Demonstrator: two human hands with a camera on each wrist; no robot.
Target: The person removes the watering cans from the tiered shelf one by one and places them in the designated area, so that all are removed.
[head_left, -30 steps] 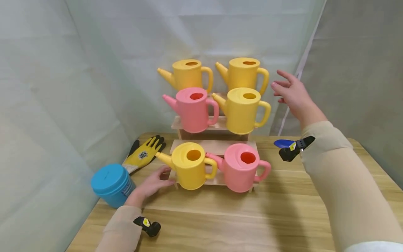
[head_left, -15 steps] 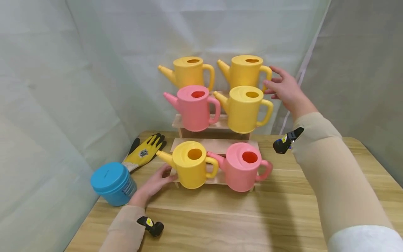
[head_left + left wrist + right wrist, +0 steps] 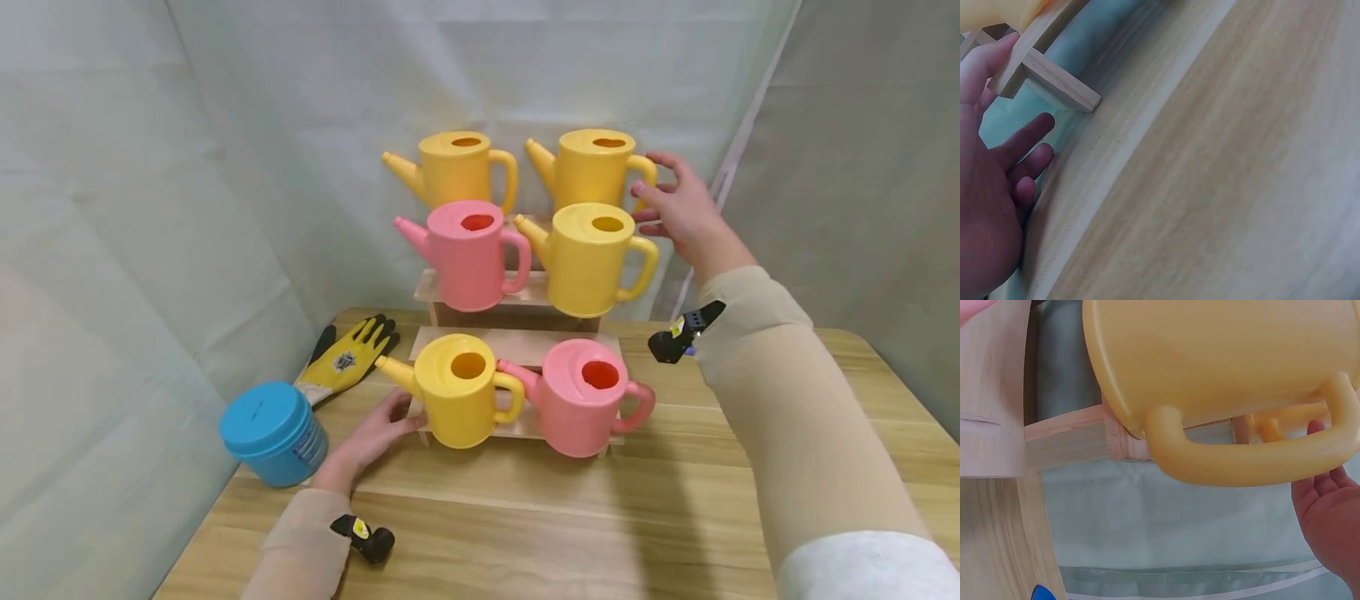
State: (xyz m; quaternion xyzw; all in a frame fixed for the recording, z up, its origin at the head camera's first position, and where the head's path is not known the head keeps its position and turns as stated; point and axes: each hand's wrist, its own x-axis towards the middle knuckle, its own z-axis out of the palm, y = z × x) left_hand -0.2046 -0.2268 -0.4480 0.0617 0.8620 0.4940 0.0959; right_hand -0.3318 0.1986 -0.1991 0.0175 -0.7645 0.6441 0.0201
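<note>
In the head view, my right hand [image 3: 686, 208] is at the handle of the top right yellow watering can [image 3: 592, 171]. Its fingers are spread and lightly bent; the thumb overlaps the handle. The right wrist view has the nearer yellow watering can [image 3: 1229, 362] in front, hiding part of the hand [image 3: 1332, 519]. My left hand [image 3: 378, 433] rests at the left end of the stepped wooden shelf [image 3: 517, 346], beside the bottom yellow watering can [image 3: 459, 400]. In the left wrist view, one digit touches the shelf end [image 3: 1041, 37] while the other fingers hang loose.
A pink watering can [image 3: 470, 258] and a yellow one [image 3: 588, 262] stand mid-shelf; another pink one [image 3: 581, 400] is bottom right. The top left holds a yellow can [image 3: 456, 171]. A blue tub [image 3: 273, 433] and work glove [image 3: 348, 358] lie left on the wooden table [image 3: 525, 533].
My right hand has moved left, from beside the top right yellow watering can to its handle. The left hand stays at the shelf end. The view has shifted slightly.
</note>
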